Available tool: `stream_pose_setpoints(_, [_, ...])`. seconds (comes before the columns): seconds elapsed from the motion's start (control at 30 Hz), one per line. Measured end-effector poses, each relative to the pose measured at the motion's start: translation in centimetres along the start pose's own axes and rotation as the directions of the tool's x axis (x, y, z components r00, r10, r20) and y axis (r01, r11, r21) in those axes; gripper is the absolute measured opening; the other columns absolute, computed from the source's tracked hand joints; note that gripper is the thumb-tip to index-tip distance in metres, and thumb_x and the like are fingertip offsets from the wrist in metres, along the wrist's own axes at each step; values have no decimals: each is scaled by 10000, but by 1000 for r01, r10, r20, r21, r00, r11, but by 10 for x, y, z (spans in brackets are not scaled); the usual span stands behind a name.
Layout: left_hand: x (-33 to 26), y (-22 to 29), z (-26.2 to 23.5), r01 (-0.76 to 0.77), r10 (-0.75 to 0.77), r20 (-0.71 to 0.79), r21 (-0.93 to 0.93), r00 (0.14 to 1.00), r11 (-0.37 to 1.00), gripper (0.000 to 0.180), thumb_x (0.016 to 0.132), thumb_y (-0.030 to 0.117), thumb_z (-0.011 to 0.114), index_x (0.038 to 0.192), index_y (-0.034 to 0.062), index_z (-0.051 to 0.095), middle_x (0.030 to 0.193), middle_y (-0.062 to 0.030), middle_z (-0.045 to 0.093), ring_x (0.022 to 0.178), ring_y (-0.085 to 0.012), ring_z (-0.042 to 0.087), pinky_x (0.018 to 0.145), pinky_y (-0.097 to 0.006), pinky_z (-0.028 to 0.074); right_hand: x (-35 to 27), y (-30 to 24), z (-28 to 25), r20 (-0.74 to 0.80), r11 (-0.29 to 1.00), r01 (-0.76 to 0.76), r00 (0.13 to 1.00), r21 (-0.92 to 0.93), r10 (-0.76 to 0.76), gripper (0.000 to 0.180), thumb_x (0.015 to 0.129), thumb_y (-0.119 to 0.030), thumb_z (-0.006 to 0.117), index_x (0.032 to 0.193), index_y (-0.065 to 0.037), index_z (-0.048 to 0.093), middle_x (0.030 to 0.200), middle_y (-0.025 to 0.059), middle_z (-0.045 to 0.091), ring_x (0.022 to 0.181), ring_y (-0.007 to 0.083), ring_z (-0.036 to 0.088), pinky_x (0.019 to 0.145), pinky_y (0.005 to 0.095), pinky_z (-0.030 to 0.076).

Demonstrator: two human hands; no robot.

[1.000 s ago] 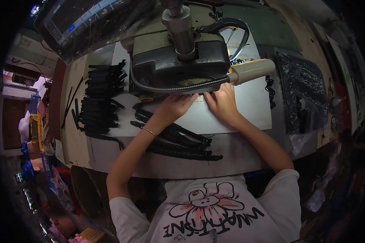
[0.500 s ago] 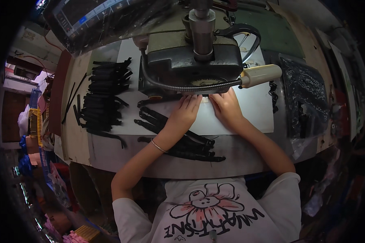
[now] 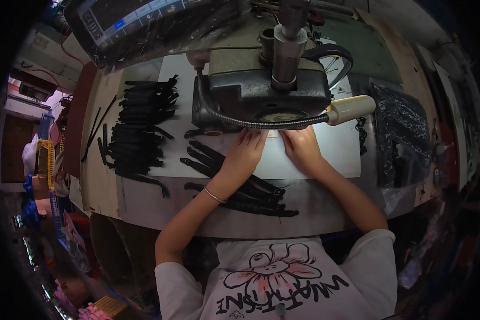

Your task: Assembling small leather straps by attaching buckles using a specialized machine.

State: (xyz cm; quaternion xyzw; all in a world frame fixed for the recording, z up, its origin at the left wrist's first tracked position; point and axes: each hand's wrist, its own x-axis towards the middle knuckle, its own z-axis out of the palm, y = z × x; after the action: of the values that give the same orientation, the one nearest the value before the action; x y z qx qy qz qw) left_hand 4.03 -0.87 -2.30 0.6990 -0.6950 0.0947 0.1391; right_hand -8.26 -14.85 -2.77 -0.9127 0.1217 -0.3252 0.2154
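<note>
Under the front edge of a dark sewing machine (image 3: pixel 272 88), both my hands work close together. My left hand (image 3: pixel 244 154) has its fingers bent and pressed together, the tips at the machine's underside. My right hand (image 3: pixel 305 152) is closed just across from it, its fingertips hidden behind the lamp's flexible metal neck (image 3: pixel 261 126). Whatever the fingers hold is out of sight. A small pale plate (image 3: pixel 272 134) shows between the hands. Several black fabric strips (image 3: pixel 250 197) lie beneath and beside my left forearm, some of them on the white work surface (image 3: pixel 338 154).
A large pile of black strips (image 3: pixel 141 125) lies on the left. The lamp's cream handle (image 3: pixel 352 109) juts out right of the machine. At the right is a clear plastic bag (image 3: pixel 402 133) with dark contents. A plastic-covered screen (image 3: pixel 144 26) stands at the back left.
The view has shifted slightly, so the machine appears farther right and lower. My hands stay at the machine's front edge; the dark piece glimpsed between my fingertips is now hidden.
</note>
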Motion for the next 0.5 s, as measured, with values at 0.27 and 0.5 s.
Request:
stream_pose_setpoints(0.27, [4, 0, 0, -5, 5, -4, 75, 1000, 997, 434, 736, 57, 518, 1151, -66, 493, 1063, -131, 537, 988, -229, 537, 953, -346, 403, -2, 3, 1, 78, 997, -74, 994, 11, 73, 197, 729, 26, 615, 923, -8, 620, 920, 163, 598, 870, 348, 541, 757, 419, 411])
stream_pose_setpoints(0.5, [0, 2, -4, 6, -7, -19, -76, 1000, 997, 487, 703, -32, 506, 1189, -49, 486, 1104, -178, 531, 1044, -301, 524, 945, -396, 400, -3, -4, -1, -10, 998, -51, 999, -38, 51, 153, 737, 5, 620, 890, -2, 623, 907, 155, 602, 856, 338, 539, 741, 410, 411])
